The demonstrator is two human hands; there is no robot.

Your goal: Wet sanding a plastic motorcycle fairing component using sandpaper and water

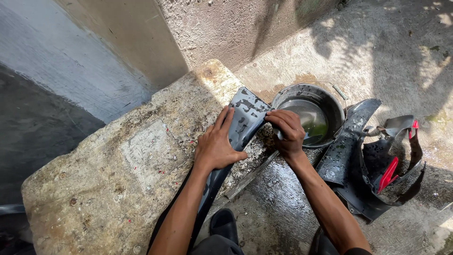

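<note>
At the centre of the frame a dark plastic panel (243, 120) lies over the right edge of a rough concrete slab (118, 179). The left hand (218, 144) presses it flat, fingers spread; the right hand (288, 132) is curled around a small pad, rubbing the panel's wet upper end. Patchy grey blotches suggest sanding is partly done. A water bucket (309, 115) and more panels (363, 160) crowd the right; the slab's left lies open.

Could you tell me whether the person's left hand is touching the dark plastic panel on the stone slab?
Touching: the head view shows the left hand pressed flat on the dark plastic panel.
</note>
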